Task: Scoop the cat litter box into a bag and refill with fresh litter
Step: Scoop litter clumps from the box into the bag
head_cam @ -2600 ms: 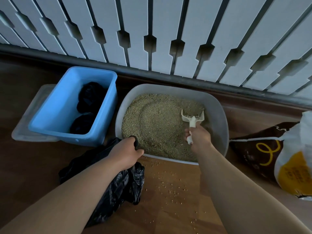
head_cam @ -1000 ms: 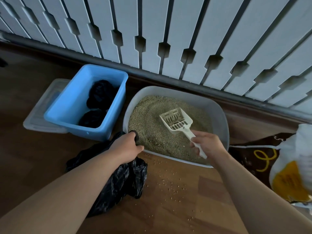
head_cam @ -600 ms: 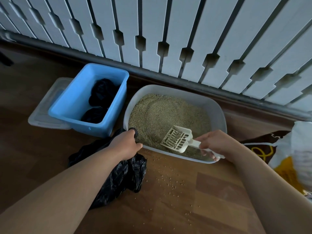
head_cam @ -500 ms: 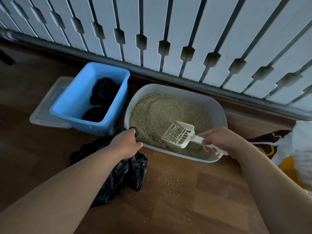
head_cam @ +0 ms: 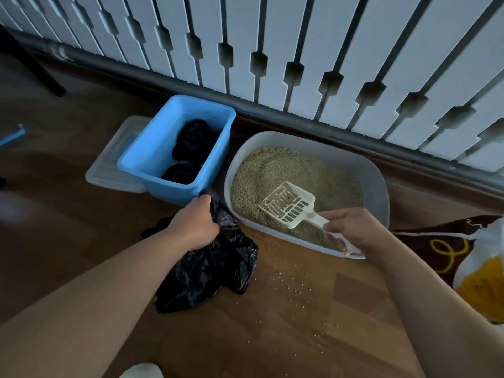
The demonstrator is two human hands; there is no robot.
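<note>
Left hand [head_cam: 195, 223] gripping black bag [head_cam: 210, 271]; right hand [head_cam: 354, 229] holding scoop [head_cam: 287, 204]

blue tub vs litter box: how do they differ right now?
The blue tub is rectangular and steep-walled; the litter box is pale grey, rounded and shallower. The blue tub holds black bundles; the litter box holds granular litter, with the scoop above it. Shared: both are open-topped and sit side by side below the white slats.
</note>
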